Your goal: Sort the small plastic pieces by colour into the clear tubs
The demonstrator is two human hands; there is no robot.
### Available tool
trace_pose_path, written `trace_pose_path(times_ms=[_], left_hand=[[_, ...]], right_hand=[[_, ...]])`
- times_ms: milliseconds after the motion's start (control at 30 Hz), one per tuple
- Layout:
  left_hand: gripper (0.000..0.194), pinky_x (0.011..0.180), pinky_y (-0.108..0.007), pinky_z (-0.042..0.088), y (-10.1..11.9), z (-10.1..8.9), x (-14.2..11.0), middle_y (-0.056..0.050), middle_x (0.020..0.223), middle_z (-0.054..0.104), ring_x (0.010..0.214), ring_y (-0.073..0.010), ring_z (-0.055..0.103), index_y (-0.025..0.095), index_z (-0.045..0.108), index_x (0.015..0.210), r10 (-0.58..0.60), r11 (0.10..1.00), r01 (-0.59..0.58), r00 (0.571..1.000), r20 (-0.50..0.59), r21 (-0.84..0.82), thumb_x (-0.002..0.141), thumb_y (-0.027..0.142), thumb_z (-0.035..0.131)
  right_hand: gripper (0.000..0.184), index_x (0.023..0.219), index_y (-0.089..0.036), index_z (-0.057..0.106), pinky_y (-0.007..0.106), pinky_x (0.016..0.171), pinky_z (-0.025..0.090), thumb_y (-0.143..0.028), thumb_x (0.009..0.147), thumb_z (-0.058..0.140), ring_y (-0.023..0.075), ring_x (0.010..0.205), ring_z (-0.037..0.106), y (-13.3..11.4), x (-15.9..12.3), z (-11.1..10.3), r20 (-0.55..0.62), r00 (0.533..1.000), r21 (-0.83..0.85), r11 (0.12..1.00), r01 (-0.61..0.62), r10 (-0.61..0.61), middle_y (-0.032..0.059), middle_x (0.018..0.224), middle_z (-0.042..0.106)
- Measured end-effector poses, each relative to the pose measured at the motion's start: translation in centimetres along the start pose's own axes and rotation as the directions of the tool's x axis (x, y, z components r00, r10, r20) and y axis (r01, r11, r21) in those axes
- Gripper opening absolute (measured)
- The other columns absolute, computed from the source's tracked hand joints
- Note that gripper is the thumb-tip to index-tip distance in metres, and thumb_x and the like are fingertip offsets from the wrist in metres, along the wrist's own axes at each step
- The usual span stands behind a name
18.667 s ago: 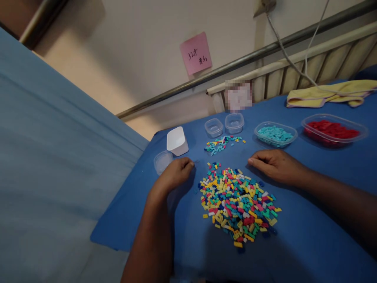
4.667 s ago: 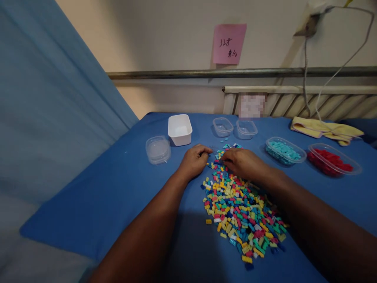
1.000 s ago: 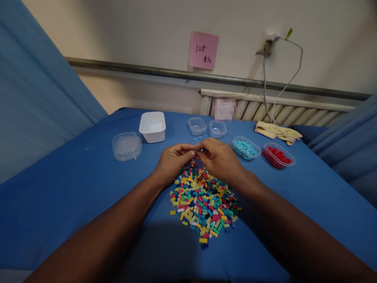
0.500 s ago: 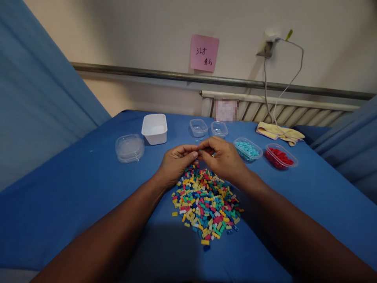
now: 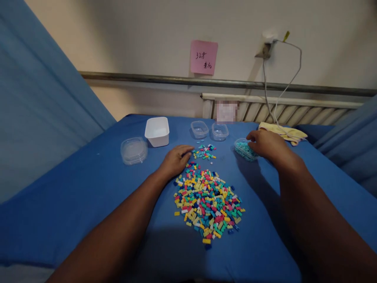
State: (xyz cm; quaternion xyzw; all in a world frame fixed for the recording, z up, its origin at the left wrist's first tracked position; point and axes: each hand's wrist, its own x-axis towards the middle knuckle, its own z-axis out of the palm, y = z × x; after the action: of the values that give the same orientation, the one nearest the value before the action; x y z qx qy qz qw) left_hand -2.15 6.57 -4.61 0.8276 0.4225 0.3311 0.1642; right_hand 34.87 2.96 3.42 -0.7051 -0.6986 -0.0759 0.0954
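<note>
My left hand point(image 5: 176, 160) rests on the blue sheet, fingers stretched out and thumb apart, at the left edge of a small group of toy bricks point(image 5: 204, 151). My right hand point(image 5: 266, 144) is over the clear tub of turquoise bricks point(image 5: 245, 150), its thumb and forefinger parted at the tub's right side; no brick shows between them. Nearer to me lies a large heap of mixed small building bricks point(image 5: 209, 204) in yellow, red, green, blue and white. The tub of red bricks is hidden behind my right hand and forearm.
Two clear tubs point(image 5: 199, 130) stand at the back, beside a white container point(image 5: 157, 133). Stacked clear lids point(image 5: 134, 151) lie at left. A yellow cloth point(image 5: 282, 131) is at the back right, under a hanging cable point(image 5: 265, 86). Blue curtains point(image 5: 44, 98) flank the bed.
My hands have parted. The right one has moved right to the turquoise tub, while the left stays near the small group with its fingers opened, uncovering those bricks.
</note>
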Motion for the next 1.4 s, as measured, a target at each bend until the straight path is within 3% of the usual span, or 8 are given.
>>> trace_pose_path(times_ms=[100, 200, 433, 767, 1000, 1133, 1267, 1400], left_hand=[[0.056, 0.124, -0.047, 0.04, 0.5, 0.4, 0.4, -0.013, 0.152, 0.062, 0.143, -0.0288, 0.056, 0.016, 0.063, 0.148, 0.031, 0.998, -0.039, 0.989, 0.147, 0.049, 0.103, 0.046, 0.047], [0.058, 0.125, -0.049, 0.037, 0.8, 0.5, 0.5, -0.014, 0.156, 0.058, 0.146, -0.0291, 0.054, 0.015, 0.061, 0.15, 0.055, 0.993, -0.078, 0.973, 0.224, 0.094, 0.106, 0.047, 0.043], [0.038, 0.118, -0.044, 0.047, 0.3, 1.0, 0.1, -0.01, 0.137, 0.073, 0.131, -0.0269, 0.066, 0.019, 0.076, 0.127, 0.096, 0.993, -0.105, 0.986, 0.139, 0.062, 0.102, 0.031, 0.051], [0.029, 0.103, -0.041, 0.054, 0.1, 1.0, -0.1, -0.006, 0.115, 0.077, 0.112, -0.0257, 0.07, 0.021, 0.079, 0.113, -0.002, 0.996, -0.003, 0.999, 0.052, 0.095, 0.094, 0.016, 0.058], [0.037, 0.1, -0.037, 0.055, 0.2, 0.8, -0.3, -0.006, 0.111, 0.074, 0.105, -0.022, 0.07, 0.019, 0.076, 0.121, -0.011, 1.0, 0.011, 1.0, -0.003, -0.008, 0.09, 0.01, 0.057], [0.038, 0.1, -0.037, 0.056, -0.2, 0.8, -0.3, -0.006, 0.112, 0.074, 0.105, -0.0216, 0.071, 0.018, 0.076, 0.119, -0.037, 0.997, 0.035, 0.999, -0.028, -0.068, 0.089, 0.007, 0.056], [0.035, 0.099, -0.038, 0.057, -0.3, 0.8, -0.4, -0.006, 0.11, 0.075, 0.104, -0.022, 0.072, 0.019, 0.076, 0.117, -0.044, 0.996, 0.042, 0.999, -0.022, -0.082, 0.09, 0.01, 0.057], [0.033, 0.1, -0.039, 0.056, -0.3, 0.8, -0.5, -0.006, 0.113, 0.075, 0.106, -0.0224, 0.072, 0.02, 0.076, 0.117, -0.037, 0.996, 0.036, 0.999, -0.012, -0.087, 0.091, 0.012, 0.057]], right_hand=[[0.028, 0.116, -0.024, 0.081, 0.035, 0.08, 0.051, -0.029, 0.096, 0.062, 0.0284, 0.099, 0.075, -2.8, 0.0, 0.0, -0.054, 0.995, 0.116, 0.989, 0.095, -0.089, 0.01, 0.112, 0.083], [0.028, 0.119, -0.025, 0.079, 0.033, 0.087, 0.052, -0.025, 0.1, 0.059, 0.0266, 0.104, 0.076, -6.3, -0.1, 1.0, -0.025, 0.958, 0.269, 0.921, 0.281, -0.285, 0.0078, 0.115, 0.082], [0.031, 0.121, -0.021, 0.077, 0.03, 0.096, 0.05, -0.014, 0.098, 0.059, 0.0242, 0.113, 0.074, -10.5, -0.7, 5.2, 0.049, 0.911, 0.415, 0.837, 0.355, -0.411, 0.0095, 0.123, 0.08], [0.036, 0.126, -0.018, 0.074, 0.028, 0.083, 0.049, -0.014, 0.092, 0.065, 0.0238, 0.102, 0.074, -9.8, -0.6, 5.3, 0.127, 0.932, 0.411, 0.873, 0.261, -0.338, 0.0086, 0.115, 0.081], [0.032, 0.121, -0.024, 0.079, 0.029, 0.084, 0.048, -0.016, 0.091, 0.068, 0.0225, 0.097, 0.072, -9.9, -0.7, 5.8, 0.092, 0.875, 0.414, 0.817, 0.4, -0.475, 0.0071, 0.113, 0.078], [0.024, 0.113, -0.022, 0.079, 0.029, 0.084, 0.048, -0.018, 0.093, 0.068, 0.0223, 0.097, 0.071, -10.1, -0.9, 5.8, 0.083, 0.871, 0.399, 0.817, 0.417, -0.485, 0.0077, 0.11, 0.078], [0.02, 0.109, -0.021, 0.078, 0.028, 0.076, 0.047, -0.019, 0.091, 0.068, 0.0212, 0.09, 0.072, -9.6, -0.7, 4.7, 0.085, 0.887, 0.411, 0.827, 0.384, -0.454, 0.0067, 0.104, 0.08], [0.02, 0.108, -0.021, 0.078, 0.027, 0.074, 0.047, -0.021, 0.094, 0.064, 0.0203, 0.088, 0.073, -6.3, 0.4, 2.5, 0.028, 0.945, 0.396, 0.872, 0.29, -0.327, 0.0063, 0.102, 0.081]])
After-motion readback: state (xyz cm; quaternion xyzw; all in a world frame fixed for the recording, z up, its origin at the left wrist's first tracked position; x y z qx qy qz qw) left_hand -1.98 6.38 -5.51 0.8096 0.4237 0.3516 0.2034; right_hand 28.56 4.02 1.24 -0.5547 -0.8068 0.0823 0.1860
